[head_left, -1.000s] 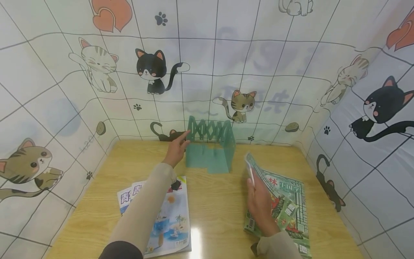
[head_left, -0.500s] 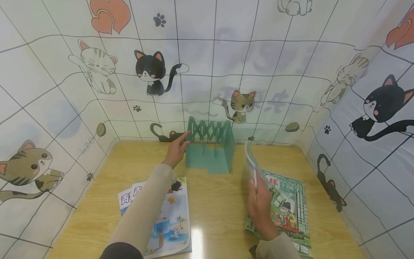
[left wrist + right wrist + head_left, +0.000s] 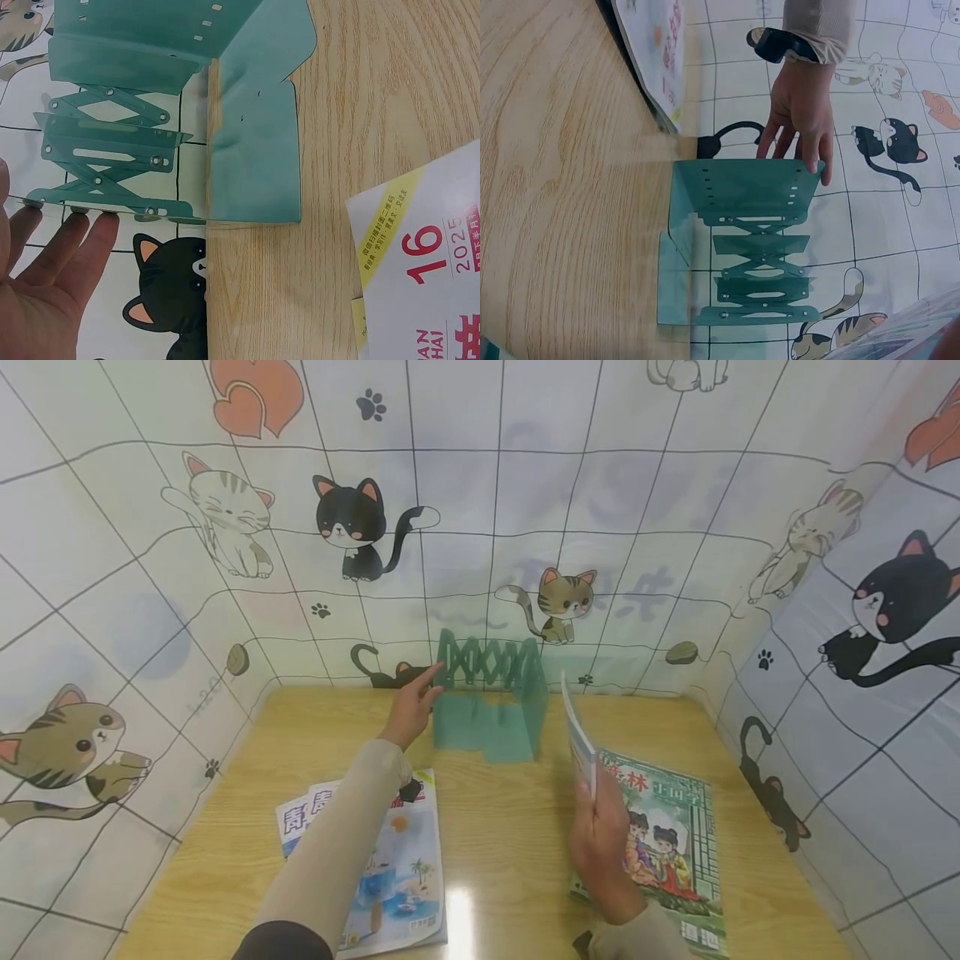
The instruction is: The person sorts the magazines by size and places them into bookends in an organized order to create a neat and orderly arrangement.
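Observation:
Against the back wall stands a green metal expandable bookend [image 3: 487, 727], with crisscross linkage and upright dividers. My left hand [image 3: 408, 710] holds its left end plate near the top; fingers touch the outer face and one digit reaches over the edge, as both wrist views show. In my right hand [image 3: 600, 839] a thin magazine [image 3: 581, 735] is gripped upright, its edge turned toward me. Only a blurred corner of that magazine [image 3: 900, 330] shows in the right wrist view. Below this hand lies a green-covered magazine [image 3: 675, 827] with two drawn figures.
At the left, partly under my left forearm, lie several overlapping magazines [image 3: 408, 868], the top one with a blue beach cover. The wooden table [image 3: 502, 835] meets a white wall cloth [image 3: 480, 527] printed with cats and grid lines.
My right hand has raised and turned the gripped magazine from a slant over the stack to upright, uncovering more of the green cover below. The left hand stays on the bookend.

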`<state>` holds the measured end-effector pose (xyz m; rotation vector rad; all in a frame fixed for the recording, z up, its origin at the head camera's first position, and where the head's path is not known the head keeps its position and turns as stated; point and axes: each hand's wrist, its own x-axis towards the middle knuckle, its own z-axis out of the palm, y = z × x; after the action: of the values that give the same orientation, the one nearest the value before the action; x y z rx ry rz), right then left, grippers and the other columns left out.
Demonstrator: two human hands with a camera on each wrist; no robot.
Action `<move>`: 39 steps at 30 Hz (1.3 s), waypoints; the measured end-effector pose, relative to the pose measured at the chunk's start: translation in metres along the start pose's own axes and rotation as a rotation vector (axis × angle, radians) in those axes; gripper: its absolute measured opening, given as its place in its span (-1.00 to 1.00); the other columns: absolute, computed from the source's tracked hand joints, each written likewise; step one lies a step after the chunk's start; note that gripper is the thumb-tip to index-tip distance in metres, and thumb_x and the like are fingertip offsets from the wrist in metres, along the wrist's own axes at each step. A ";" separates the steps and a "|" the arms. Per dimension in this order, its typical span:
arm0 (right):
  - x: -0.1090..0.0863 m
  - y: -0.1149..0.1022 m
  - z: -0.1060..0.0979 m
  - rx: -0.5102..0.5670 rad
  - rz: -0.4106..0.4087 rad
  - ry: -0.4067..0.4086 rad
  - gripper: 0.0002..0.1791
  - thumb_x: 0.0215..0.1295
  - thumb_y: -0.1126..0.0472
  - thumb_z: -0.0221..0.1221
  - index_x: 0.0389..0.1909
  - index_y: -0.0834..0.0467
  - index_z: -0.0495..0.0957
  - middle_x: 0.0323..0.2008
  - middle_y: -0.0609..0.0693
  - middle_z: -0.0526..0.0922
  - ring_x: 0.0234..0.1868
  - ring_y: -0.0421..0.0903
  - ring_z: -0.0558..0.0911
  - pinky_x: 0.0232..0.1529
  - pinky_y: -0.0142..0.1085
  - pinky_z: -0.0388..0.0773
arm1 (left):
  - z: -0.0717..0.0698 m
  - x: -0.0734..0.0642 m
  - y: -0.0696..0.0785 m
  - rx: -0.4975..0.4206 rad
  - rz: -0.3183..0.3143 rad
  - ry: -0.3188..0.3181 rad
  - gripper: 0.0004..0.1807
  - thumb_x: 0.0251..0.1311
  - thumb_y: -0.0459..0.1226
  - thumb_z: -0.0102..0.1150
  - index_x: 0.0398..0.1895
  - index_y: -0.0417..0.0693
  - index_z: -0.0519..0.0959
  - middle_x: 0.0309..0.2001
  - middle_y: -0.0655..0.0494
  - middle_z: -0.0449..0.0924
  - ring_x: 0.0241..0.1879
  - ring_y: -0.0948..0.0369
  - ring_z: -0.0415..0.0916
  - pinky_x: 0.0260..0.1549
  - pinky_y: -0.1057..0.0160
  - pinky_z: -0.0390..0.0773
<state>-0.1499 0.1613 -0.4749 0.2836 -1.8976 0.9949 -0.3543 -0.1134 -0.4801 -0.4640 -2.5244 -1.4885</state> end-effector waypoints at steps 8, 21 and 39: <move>0.000 -0.010 0.004 0.049 -0.043 0.033 -0.57 0.22 0.44 0.00 0.13 0.46 0.45 -0.15 0.35 0.56 -0.15 0.20 0.53 -0.07 -0.17 0.39 | 0.000 -0.001 0.002 -0.003 -0.018 -0.004 -0.48 0.46 -0.18 -0.03 0.46 0.14 0.27 -0.43 -0.01 0.49 -0.69 0.22 0.22 -0.64 0.25 0.38; 0.004 -0.030 0.009 0.192 -0.072 0.074 -0.64 0.15 0.53 -0.03 -0.02 0.53 0.48 -0.15 0.38 0.58 -0.08 0.16 0.58 0.05 -0.35 0.42 | 0.000 0.000 0.000 -0.005 -0.017 -0.009 -0.47 0.46 -0.14 -0.04 0.47 0.21 0.26 -0.51 -0.02 0.41 -0.67 0.19 0.23 -0.63 0.23 0.37; 0.007 -0.015 0.033 0.235 -0.124 0.090 -0.67 0.21 0.49 -0.05 -0.03 0.54 0.47 -0.13 0.38 0.59 -0.09 0.12 0.59 0.02 -0.38 0.45 | -0.001 0.001 0.000 -0.022 -0.063 -0.016 -0.45 0.44 -0.17 0.00 0.47 0.25 0.25 -0.50 -0.08 0.49 -0.69 0.22 0.22 -0.64 0.27 0.36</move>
<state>-0.1664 0.1283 -0.4685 0.4794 -1.6625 1.1275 -0.3548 -0.1139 -0.4796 -0.4045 -2.5602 -1.5425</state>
